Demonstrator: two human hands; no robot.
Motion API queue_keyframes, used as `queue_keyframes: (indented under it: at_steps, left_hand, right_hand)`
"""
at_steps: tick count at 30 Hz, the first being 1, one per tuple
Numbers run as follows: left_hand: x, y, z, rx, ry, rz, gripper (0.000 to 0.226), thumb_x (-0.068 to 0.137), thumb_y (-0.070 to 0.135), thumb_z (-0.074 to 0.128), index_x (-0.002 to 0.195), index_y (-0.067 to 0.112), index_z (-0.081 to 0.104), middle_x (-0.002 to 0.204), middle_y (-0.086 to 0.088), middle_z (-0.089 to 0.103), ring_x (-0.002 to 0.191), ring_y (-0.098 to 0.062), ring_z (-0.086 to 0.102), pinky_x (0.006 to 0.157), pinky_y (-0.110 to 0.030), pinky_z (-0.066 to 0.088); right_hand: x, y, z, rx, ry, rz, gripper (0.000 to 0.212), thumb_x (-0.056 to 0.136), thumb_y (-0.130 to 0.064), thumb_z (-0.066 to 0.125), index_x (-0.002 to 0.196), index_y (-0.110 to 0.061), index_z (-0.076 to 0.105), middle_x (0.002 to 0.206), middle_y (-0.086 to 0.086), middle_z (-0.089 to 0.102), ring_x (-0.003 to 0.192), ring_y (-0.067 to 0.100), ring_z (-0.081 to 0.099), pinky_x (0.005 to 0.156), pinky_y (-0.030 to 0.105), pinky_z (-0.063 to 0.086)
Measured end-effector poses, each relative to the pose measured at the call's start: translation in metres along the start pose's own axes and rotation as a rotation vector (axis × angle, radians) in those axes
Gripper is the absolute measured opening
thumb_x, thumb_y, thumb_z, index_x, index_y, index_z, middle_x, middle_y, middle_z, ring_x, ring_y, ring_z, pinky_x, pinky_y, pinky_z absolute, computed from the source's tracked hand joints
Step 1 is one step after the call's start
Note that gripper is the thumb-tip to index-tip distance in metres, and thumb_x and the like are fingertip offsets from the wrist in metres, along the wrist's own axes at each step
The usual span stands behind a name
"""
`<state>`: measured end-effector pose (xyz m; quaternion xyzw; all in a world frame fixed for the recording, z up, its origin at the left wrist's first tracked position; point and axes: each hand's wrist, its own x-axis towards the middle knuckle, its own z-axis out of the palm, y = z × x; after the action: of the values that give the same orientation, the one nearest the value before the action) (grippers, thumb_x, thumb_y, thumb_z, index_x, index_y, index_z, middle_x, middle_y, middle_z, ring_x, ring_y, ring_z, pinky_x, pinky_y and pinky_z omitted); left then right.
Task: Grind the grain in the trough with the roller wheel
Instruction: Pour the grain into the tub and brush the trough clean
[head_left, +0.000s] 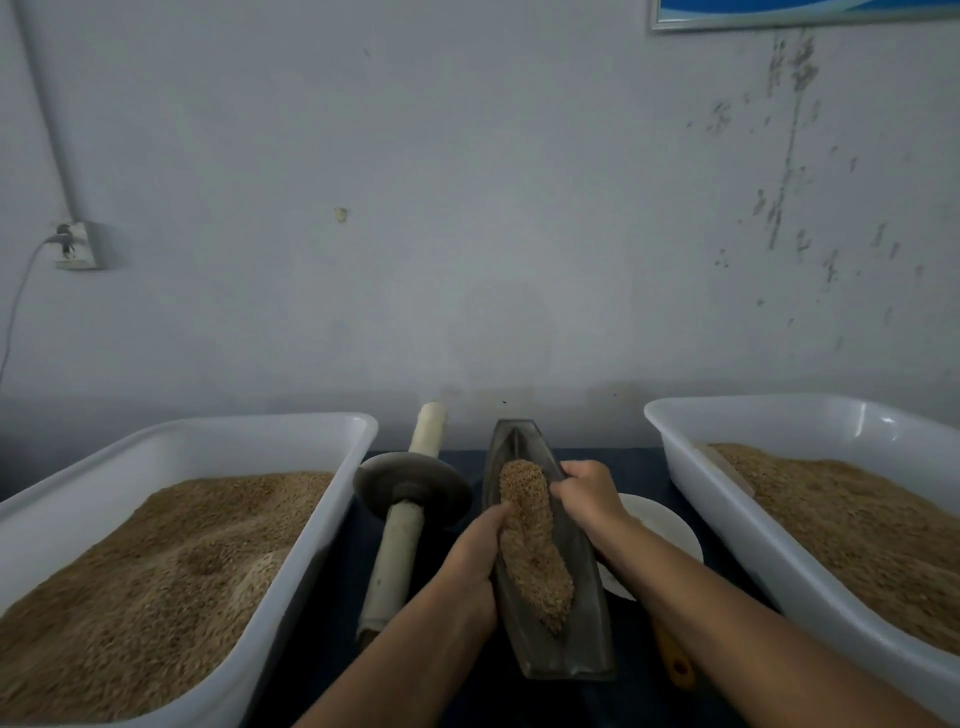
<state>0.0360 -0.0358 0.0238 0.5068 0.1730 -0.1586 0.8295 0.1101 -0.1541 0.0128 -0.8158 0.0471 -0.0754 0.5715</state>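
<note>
A dark metal boat-shaped trough (582, 642) lies lengthwise on the dark table in the middle. A long heap of brown grain (530, 540) fills its groove. My left hand (467, 564) grips the trough's left rim, thumb against the grain. My right hand (589, 491) curls its fingers over the right rim, fingertips at the grain's far end. The roller wheel (410, 480), a dark disc on a long pale wooden axle, lies flat on the table just left of the trough; neither hand touches it.
A white plastic tub (332, 519) heaped with grain stands at the left, and a second white tub (691, 467) with grain at the right. A white bowl (662, 525) sits behind my right wrist. An orange object (675, 660) lies under my right forearm. A wall rises close behind.
</note>
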Motion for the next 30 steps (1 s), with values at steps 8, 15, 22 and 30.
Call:
queue_keyframes:
  at_steps: [8,15,22,30]
  left_hand:
    - [-0.002,0.024,0.017,-0.035,-0.032,0.094,0.042,0.096,0.04,0.049,0.1,0.002,0.066,0.089,-0.016,0.066,0.078,-0.028,0.061,0.065,-0.033,0.049]
    - [-0.013,0.033,0.013,-0.061,-0.027,0.118,0.036,0.098,0.034,0.046,0.095,0.003,0.064,0.083,-0.014,0.066,0.075,-0.029,0.061,0.059,-0.034,0.046]
    - [-0.017,0.034,0.006,-0.052,0.004,0.138,0.03,0.098,0.029,0.047,0.091,0.003,0.061,0.086,-0.015,0.064,0.077,-0.031,0.059,0.06,-0.039,0.044]
    - [-0.023,0.038,0.01,-0.03,0.021,0.141,0.027,0.096,0.028,0.051,0.089,0.003,0.059,0.086,-0.015,0.063,0.078,-0.032,0.058,0.063,-0.041,0.045]
  right_hand:
    - [0.004,-0.038,-0.015,-0.012,0.021,-0.051,0.025,0.091,0.009,0.048,0.111,0.017,0.06,0.113,0.035,0.06,0.103,0.045,0.059,0.067,0.042,0.053]
    - [-0.003,-0.056,-0.014,0.072,-0.015,-0.053,0.023,0.094,0.001,0.052,0.112,0.002,0.065,0.108,0.021,0.067,0.099,0.037,0.064,0.087,0.045,0.052]
    - [0.009,-0.034,-0.042,-0.038,-0.068,0.101,0.015,0.097,-0.014,0.05,0.1,-0.003,0.059,0.084,0.015,0.06,0.07,0.025,0.059,0.059,0.03,0.05]
    - [-0.021,0.017,-0.055,-1.199,-0.25,0.24,0.075,0.095,-0.041,0.047,0.152,-0.007,0.013,0.133,0.009,0.052,0.117,0.026,0.055,0.094,0.037,0.045]
